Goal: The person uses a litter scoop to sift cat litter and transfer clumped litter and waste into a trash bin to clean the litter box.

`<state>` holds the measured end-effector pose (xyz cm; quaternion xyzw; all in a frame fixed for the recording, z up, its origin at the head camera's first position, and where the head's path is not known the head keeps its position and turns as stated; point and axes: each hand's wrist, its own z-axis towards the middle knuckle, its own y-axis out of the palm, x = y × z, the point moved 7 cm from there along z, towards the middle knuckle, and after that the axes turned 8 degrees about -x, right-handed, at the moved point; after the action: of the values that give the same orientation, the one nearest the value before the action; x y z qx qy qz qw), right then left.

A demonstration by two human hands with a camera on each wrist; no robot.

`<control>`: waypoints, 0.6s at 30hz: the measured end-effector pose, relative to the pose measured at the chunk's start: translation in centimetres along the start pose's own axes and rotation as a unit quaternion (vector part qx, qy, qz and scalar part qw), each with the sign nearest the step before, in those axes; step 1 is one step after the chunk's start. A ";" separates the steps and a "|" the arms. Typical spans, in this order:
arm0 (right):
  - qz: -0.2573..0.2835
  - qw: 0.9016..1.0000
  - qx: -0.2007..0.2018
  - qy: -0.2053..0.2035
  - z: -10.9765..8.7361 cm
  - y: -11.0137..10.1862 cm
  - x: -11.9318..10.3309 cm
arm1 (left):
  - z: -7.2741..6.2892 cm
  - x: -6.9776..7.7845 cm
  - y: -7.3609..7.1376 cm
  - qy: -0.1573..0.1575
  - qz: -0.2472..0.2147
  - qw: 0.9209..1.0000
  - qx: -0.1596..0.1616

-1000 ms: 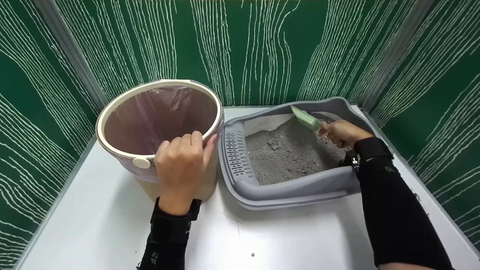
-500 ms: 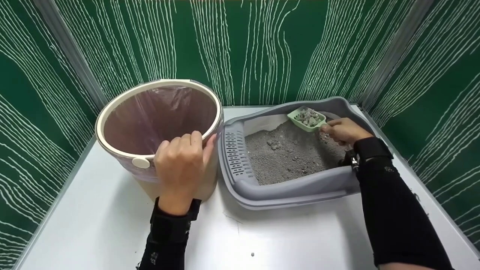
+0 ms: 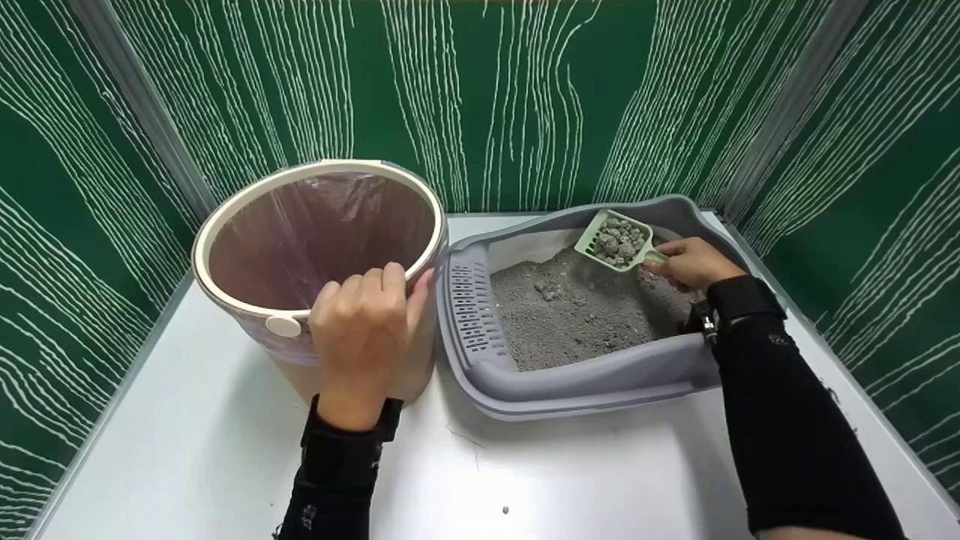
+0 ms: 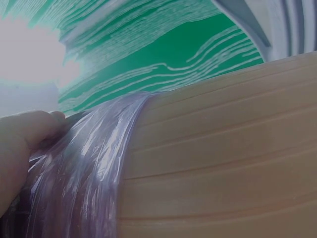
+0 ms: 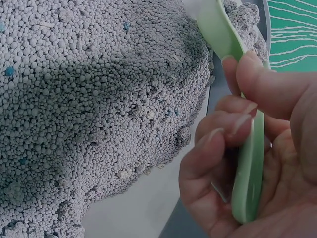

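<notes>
My right hand grips the handle of a light green slotted litter scoop, its fingers curled round the handle in the right wrist view. Grey clumps fill the scoop's pan, which is held over the grey litter in a grey litter box. With curled fingers my left hand holds the near rim of a beige trash bin. A clear purplish bag lines the bin and folds over its outside, where the left wrist view shows the bag's edge.
The bin stands left of the litter box, close against its slotted end. Both are on a white table, with a small grey crumb near the front. Green panels with white wavy lines enclose the back and sides.
The scoop has turned from tilted on edge to nearly level, so its clumps now show, and fine litter drops beneath it. My left hand has stayed on the bin rim.
</notes>
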<state>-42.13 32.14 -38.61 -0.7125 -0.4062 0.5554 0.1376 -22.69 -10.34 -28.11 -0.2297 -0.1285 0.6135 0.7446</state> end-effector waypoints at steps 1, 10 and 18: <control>0.003 1.000 0.000 0.001 0.0 0.0 0.0 | 0.0 0.0 0.0 0.000 0.000 1.000 -0.001; 0.020 0.999 -0.018 0.018 0.2 0.3 0.2 | 0.0 0.0 0.0 0.000 0.000 1.000 -0.001; 0.057 0.998 -0.033 0.009 0.4 0.5 0.0 | 0.0 0.0 0.0 0.000 0.000 1.000 -0.001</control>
<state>-42.28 31.74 -39.12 -0.7435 -0.3820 0.5421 0.0861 -22.71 -10.32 -28.09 -0.2309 -0.1292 0.6128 0.7446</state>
